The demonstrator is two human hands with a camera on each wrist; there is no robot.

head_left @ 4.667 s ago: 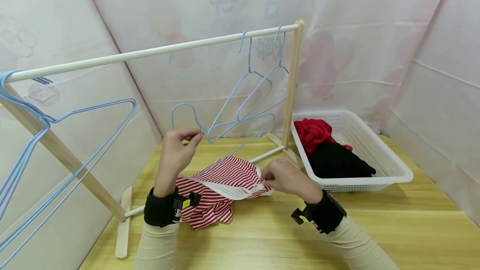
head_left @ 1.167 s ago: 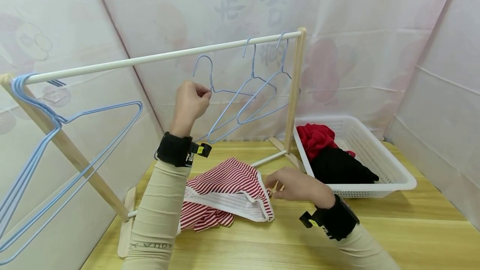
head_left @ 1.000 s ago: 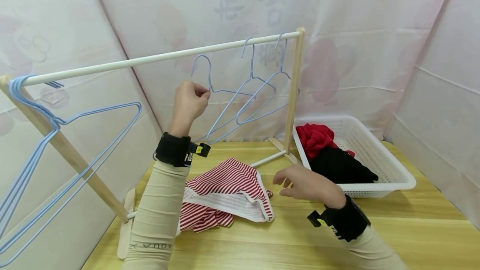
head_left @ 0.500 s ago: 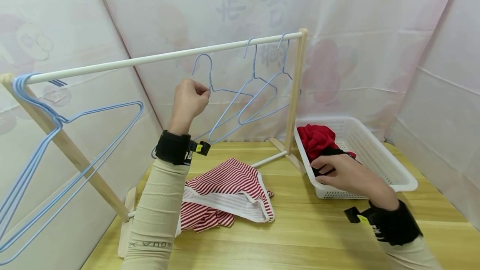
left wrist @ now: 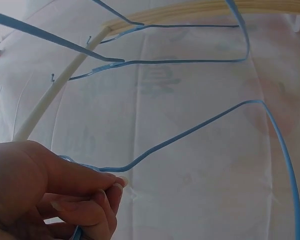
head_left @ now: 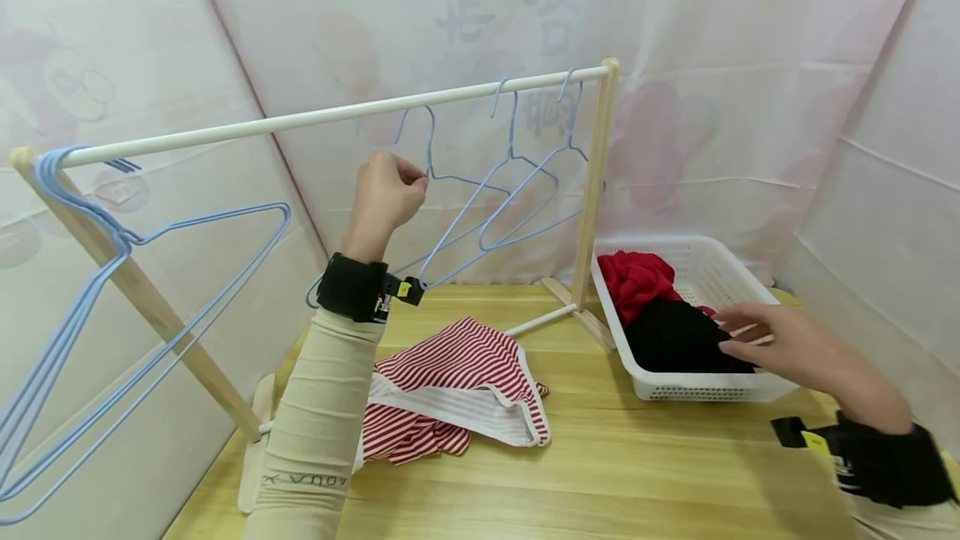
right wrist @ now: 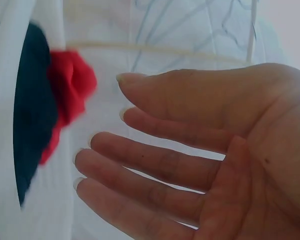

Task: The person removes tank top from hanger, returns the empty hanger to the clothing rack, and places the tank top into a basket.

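My left hand (head_left: 388,194) pinches a light-blue wire hanger (head_left: 431,140) at its neck, raised beside the rack. In the head view the top of the hook overlaps the white rail (head_left: 330,112); in the left wrist view the hand hides most of the hook, while one shoulder of the hanger (left wrist: 190,129) shows. Below lies a crumpled red-and-white striped garment (head_left: 465,352) with white trim. My right hand (head_left: 795,348), fingers spread and holding nothing, hovers by the front right of a white basket (head_left: 705,390), near black cloth (head_left: 678,340) and red cloth (head_left: 637,282) in it.
Two blue hangers (head_left: 512,127) hang near the rail's right end. Several more hangers (head_left: 123,236) are bunched at its left end. Wooden posts (head_left: 596,190) support the rack on a wooden table (head_left: 600,473). Printed white sheets (head_left: 720,65) enclose the sides and back.
The left hand has lifted the hanger from the striped garment up to the rail. The right hand has let go of the garment and moved right, past the basket's front. The garment lies flatter.
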